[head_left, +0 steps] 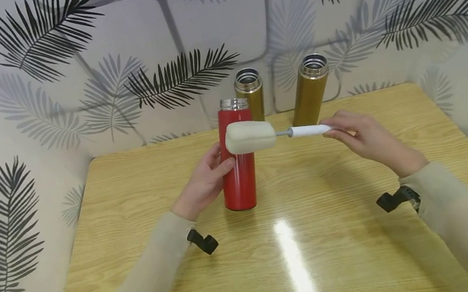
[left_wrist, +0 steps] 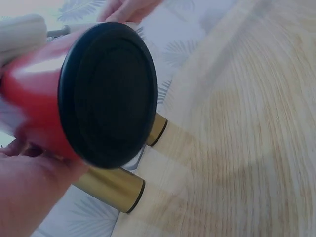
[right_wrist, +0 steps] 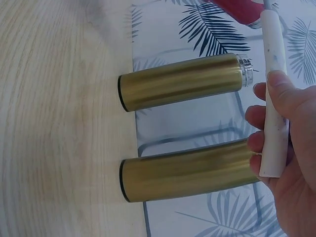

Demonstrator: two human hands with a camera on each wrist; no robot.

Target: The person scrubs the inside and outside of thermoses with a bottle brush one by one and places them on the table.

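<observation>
A red vacuum flask [head_left: 240, 186] without a lid is held up off the table, its steel mouth at the top. My left hand [head_left: 208, 178] grips it around the side; the left wrist view shows its black base [left_wrist: 111, 96] from below. With my right hand [head_left: 363, 138] I hold a sponge bottle brush by its white handle [right_wrist: 274, 98]. The brush's cream sponge head [head_left: 251, 136] lies level across the front of the red flask; whether they touch I cannot tell. Behind stand two gold flasks [head_left: 310, 90] [right_wrist: 182, 81], open at the top.
The wooden table [head_left: 152, 179] reaches back to a wall [head_left: 117, 47] covered in feather-patterned paper. Both gold flasks stand at the table's back edge near the wall. Each wrist carries a black strap with a small camera [head_left: 203, 241].
</observation>
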